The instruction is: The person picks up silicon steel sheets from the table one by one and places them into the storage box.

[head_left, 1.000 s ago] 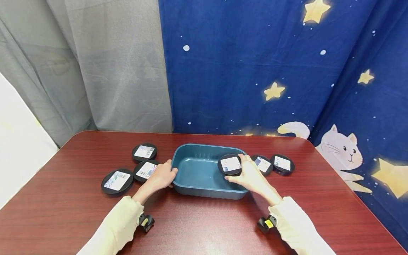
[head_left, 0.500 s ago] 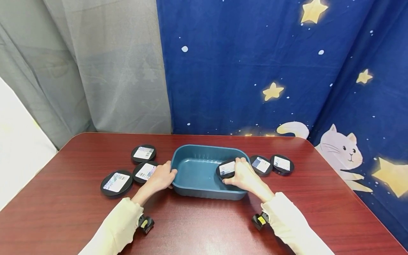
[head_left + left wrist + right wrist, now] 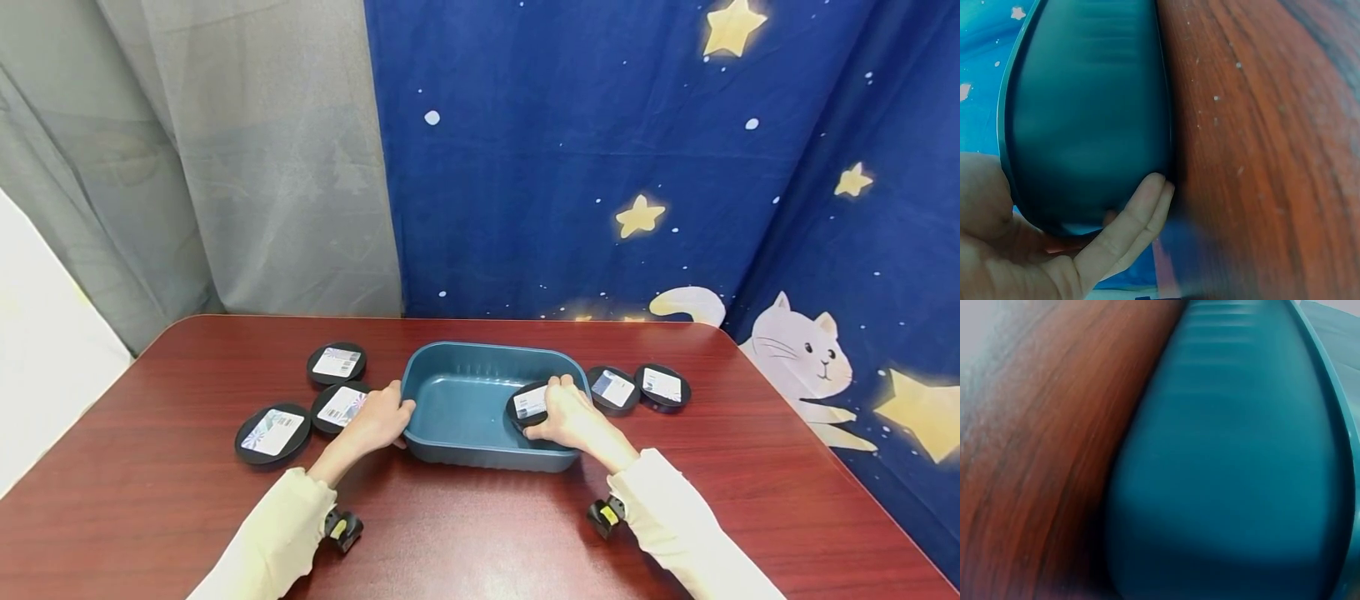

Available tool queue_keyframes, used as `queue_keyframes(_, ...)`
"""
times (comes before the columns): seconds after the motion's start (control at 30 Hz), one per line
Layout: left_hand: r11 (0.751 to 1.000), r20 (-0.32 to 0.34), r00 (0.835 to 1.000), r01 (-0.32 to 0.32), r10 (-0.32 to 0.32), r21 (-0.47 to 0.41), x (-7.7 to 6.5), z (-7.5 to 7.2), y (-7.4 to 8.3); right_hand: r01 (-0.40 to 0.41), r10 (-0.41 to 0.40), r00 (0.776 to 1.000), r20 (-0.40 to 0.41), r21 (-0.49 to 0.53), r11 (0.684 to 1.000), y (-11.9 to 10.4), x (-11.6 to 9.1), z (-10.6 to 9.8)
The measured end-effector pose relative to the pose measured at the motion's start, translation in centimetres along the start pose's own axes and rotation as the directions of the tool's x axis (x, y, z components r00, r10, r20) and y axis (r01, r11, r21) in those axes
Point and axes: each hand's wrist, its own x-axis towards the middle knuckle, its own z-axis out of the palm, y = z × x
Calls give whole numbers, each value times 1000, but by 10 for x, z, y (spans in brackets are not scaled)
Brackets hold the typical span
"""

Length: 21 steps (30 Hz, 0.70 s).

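A blue-green plastic basin (image 3: 457, 408) stands on the table. At its left end my left hand (image 3: 378, 414) grips the wall; the left wrist view shows the thumb at the rim and fingers (image 3: 1129, 234) along the outer side of the basin (image 3: 1091, 112). Inside the basin's right half, my right hand (image 3: 573, 414) holds a flat black round container (image 3: 529, 403) with a white label. Its right part is hidden by that hand. The right wrist view shows only the basin's outer wall (image 3: 1229, 456) and the table, with the hand out of sight.
Left of the basin lie three similar labelled black containers, the nearest container (image 3: 272, 433) at the front left. Two more sit to the right, one container (image 3: 612, 390) close by the basin's wall and another container (image 3: 663, 387) beyond it. Curtains (image 3: 570, 167) hang behind the table (image 3: 450, 533).
My right hand has moved left and down into the basin with the black round container, which now sits lower inside. The left hand keeps its grip on the basin's left end.
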Motion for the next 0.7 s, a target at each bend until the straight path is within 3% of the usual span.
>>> queue_keyframes(0.27, 1000, -5, 1000, 4, -4, 16, -1, 1, 1, -33, 38, 996, 80, -52, 998, 7, 12, 16)
queue_keyframes(0.5, 1000, -5, 1000, 14, -14, 14, -2, 1, 2, -53, 61, 987, 148, -57, 997, -4, 9, 4)
queue_keyframes(0.7, 1000, 6, 1000, 23, -23, 13, -4, 0, 2, -63, 78, 980, 184, -88, 994, -4, 10, 5)
